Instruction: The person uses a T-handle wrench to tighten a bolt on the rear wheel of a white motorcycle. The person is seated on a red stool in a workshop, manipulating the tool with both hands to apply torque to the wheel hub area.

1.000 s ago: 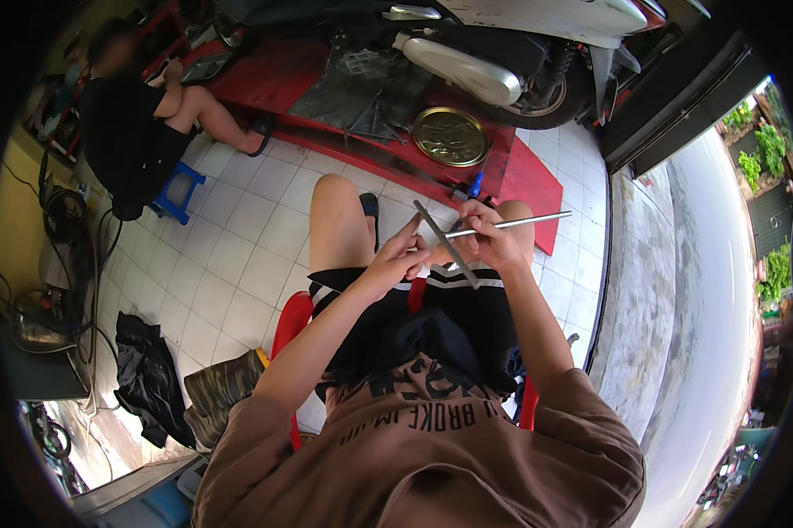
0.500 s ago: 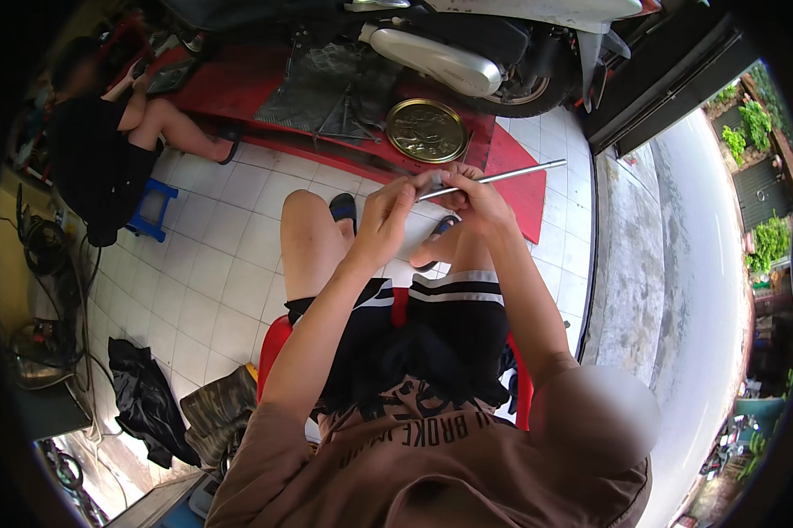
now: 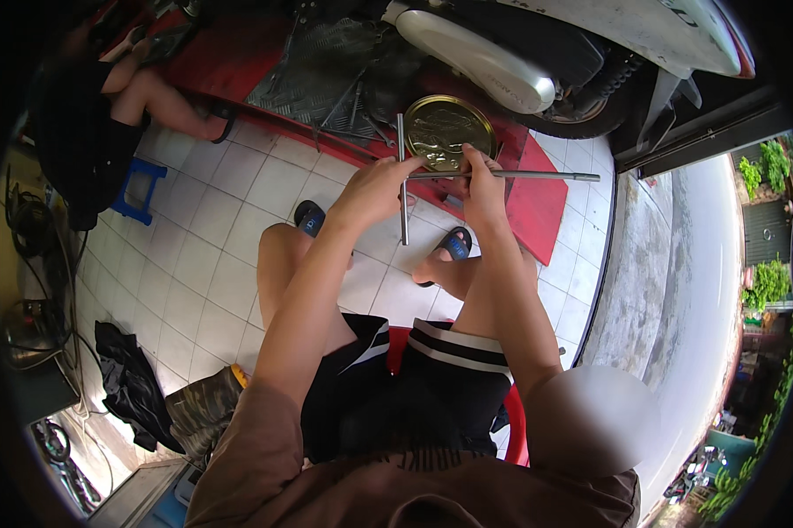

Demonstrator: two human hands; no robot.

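Observation:
In front of my knees I hold a long silver T-handle wrench (image 3: 546, 176), its shaft lying level and pointing right. The crossbar (image 3: 403, 224) stands across the left end of the shaft. My left hand (image 3: 372, 191) is closed at the crossbar, where it meets the shaft. Closer to the middle of the shaft, my right hand (image 3: 482, 189) grips it with thumb and fingers. Just beyond the hands, a round gold-coloured metal tray (image 3: 458, 117) sits on a red platform (image 3: 537, 198); small items in it are too indistinct to name.
A motorbike with a pale engine cover (image 3: 475, 62) stands on the platform. Hand tools lie on a dark ridged mat (image 3: 317, 79). To the left, another person (image 3: 71, 132) sits by a blue stool (image 3: 139, 189). Cables and a black cloth (image 3: 132, 383) are at lower left.
The wrench has swung from slanting up to nearly level, and its crossbar has come into view. My hands have moved apart. The whole view has shifted slightly.

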